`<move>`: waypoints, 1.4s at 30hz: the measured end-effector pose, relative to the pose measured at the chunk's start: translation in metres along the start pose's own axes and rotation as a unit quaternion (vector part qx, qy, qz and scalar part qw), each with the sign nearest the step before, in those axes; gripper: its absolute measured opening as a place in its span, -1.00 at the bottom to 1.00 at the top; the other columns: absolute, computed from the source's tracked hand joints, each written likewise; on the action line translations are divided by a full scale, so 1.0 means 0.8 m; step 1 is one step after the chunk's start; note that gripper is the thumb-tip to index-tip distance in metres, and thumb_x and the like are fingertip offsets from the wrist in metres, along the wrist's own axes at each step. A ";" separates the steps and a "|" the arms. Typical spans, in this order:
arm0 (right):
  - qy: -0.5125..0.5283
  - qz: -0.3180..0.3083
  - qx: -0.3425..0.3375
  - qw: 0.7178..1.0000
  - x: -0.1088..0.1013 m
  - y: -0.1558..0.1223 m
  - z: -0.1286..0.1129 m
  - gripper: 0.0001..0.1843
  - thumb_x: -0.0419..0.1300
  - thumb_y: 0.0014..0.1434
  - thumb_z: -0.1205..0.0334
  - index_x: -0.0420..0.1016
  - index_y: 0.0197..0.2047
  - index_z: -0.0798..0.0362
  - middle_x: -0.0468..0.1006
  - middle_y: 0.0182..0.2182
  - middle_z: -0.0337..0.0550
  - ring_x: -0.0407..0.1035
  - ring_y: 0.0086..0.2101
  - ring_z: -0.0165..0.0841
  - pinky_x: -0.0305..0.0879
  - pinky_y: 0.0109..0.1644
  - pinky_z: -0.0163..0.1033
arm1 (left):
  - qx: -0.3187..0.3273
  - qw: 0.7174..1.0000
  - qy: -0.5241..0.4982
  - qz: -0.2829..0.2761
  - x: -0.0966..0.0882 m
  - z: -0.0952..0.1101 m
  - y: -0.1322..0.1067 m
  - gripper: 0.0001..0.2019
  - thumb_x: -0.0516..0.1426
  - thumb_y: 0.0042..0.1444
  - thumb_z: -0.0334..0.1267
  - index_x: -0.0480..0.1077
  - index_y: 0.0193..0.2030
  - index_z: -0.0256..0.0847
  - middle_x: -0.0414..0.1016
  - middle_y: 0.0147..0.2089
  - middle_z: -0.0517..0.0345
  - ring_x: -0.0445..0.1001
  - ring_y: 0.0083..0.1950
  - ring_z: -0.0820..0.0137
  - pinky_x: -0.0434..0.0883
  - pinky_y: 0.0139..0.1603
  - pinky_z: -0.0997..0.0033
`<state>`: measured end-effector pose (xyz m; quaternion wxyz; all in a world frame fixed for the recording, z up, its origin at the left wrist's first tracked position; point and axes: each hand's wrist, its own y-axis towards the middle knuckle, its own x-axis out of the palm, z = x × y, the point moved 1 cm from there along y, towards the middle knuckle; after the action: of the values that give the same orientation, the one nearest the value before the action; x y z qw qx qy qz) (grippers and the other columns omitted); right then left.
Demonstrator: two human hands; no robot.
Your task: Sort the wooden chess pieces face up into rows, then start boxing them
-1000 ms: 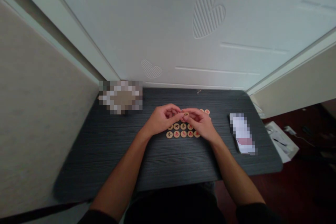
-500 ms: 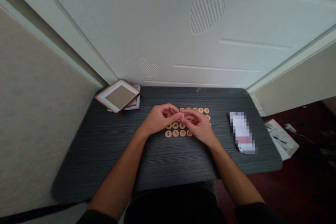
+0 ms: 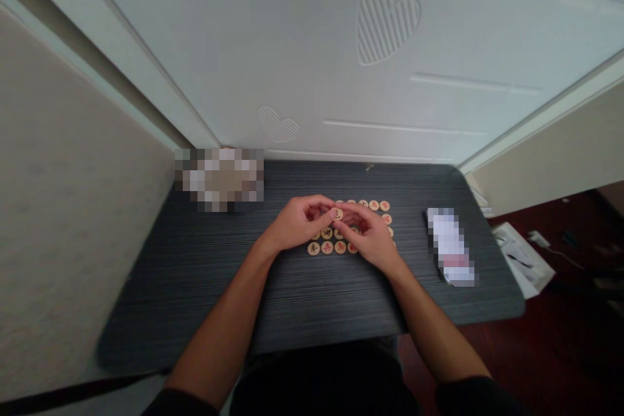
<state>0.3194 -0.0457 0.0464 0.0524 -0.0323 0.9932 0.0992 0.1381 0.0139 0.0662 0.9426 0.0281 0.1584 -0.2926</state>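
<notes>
Round wooden game discs (image 3: 327,247) with red and black marks lie in rows on the dark table (image 3: 205,273). My left hand (image 3: 297,224) and my right hand (image 3: 370,237) meet above the rows, fingers curled. Between their fingertips sits one wooden disc (image 3: 337,214) with a black mark, pinched from both sides. My hands cover the middle of the rows; more discs (image 3: 374,205) show beyond my right hand.
A blurred flat object (image 3: 219,179) lies at the table's far left corner. A blurred white item on a dark slab (image 3: 451,247) lies at the right. A white panel with heart shapes (image 3: 385,13) stands behind. Papers (image 3: 521,260) lie on the floor at right.
My hands have stayed together over the rows. The pinched disc has turned so its marked face shows again. The view shifted slightly.
</notes>
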 end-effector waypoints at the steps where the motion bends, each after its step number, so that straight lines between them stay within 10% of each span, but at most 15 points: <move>1: -0.006 0.002 -0.006 1.000 0.000 0.000 0.000 -0.64 0.33 0.21 0.11 0.54 0.09 -0.14 0.61 -0.12 -0.16 0.54 -0.21 -0.33 0.52 -0.05 -0.18 | 0.000 1.000 0.006 -0.002 0.000 -0.001 0.000 -0.61 0.19 0.17 0.03 0.54 -0.08 -0.26 0.57 -0.35 0.11 0.44 -0.41 0.44 0.36 -0.42 0.50; 32: -0.022 0.016 -0.018 0.999 0.004 -0.002 0.008 -0.62 0.29 0.25 0.11 0.51 0.13 -0.08 0.61 -0.10 -0.14 0.54 -0.20 -0.33 0.51 -0.02 -0.18 | 0.033 0.999 -0.006 -0.003 -0.001 -0.007 0.001 -0.65 0.18 0.21 -0.03 0.52 -0.05 -0.29 0.53 -0.38 0.16 0.39 -0.45 0.51 0.32 -0.46 0.56; 42: 0.033 0.008 0.007 0.999 0.009 -0.001 -0.003 -0.64 0.32 0.22 0.04 0.53 0.06 -0.07 0.63 -0.21 -0.16 0.56 -0.22 -0.32 0.52 -0.05 -0.18 | -0.005 1.000 -0.004 -0.012 -0.040 0.014 -0.023 -0.62 0.19 0.19 0.04 0.53 -0.12 -0.27 0.60 -0.31 0.09 0.49 -0.37 0.44 0.42 -0.39 0.51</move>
<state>0.3118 -0.0475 0.0473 0.0190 -0.0269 0.9952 0.0917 0.1057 0.0146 0.0873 0.9396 0.0202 0.1565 -0.3036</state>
